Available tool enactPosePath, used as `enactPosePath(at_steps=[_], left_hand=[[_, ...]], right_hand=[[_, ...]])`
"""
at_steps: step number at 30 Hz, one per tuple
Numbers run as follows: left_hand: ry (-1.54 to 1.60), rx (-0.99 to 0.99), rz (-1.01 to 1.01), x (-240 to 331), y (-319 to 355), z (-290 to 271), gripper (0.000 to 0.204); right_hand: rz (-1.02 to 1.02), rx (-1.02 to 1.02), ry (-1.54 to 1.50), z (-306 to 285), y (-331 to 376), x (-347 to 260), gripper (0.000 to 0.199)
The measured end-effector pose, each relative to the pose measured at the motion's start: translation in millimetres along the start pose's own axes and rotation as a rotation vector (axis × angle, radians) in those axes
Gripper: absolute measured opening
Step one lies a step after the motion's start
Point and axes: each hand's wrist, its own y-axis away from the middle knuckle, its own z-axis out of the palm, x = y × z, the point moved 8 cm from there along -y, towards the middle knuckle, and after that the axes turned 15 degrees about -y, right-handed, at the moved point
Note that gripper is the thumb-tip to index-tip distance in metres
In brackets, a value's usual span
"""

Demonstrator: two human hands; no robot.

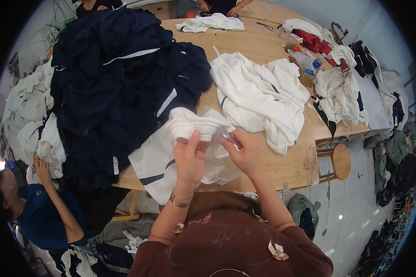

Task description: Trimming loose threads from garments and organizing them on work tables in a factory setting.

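A white garment [159, 145] with a dark stripe lies bunched at the near side of the table. My left hand [189, 159] is closed on its gathered, stitched band, with the thumb on the near side and the other fingers partly hidden by cloth. Just right of that band, my right hand [244, 154] is closed around a small reddish thing [232, 141]. Most of this thing is hidden by my fingers, so its kind is unclear. Its end lies close against the white cloth. Beyond my hands rests another white garment [259, 92] with dark piping and a drawstring.
A tall heap of navy garments [125, 92] fills the table's left side. White clothes [337, 94] and a box of odds and ends [305, 60] are at the right, near a wooden stool [341, 161]. A person in blue [51, 214] sits at left; others work at the far edge.
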Motion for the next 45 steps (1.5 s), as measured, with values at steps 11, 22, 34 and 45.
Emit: enactPosePath(at_steps=[11, 22, 34, 45], left_hand=[[0.026, -0.024, 0.025, 0.8, 3.9, 4.1, 0.023], [-0.047, -0.032, 0.083, 2.5, 4.2, 2.4, 0.023], [0.045, 0.031, -0.010, -1.1, 2.9, 3.1, 0.030], [0.079, 0.044, -0.065, -4.7, 4.0, 1.8, 0.044]], right_hand=[[-0.096, -0.026, 0.067, 5.6, -7.3, -13.8, 0.022], [-0.176, -0.040, 0.101, 2.0, -10.3, -20.7, 0.025], [-0.197, -0.023, 0.094, 5.5, -8.2, -21.2, 0.033], [-0.357, -0.031, 0.284, 10.1, -5.9, -24.4, 0.032]])
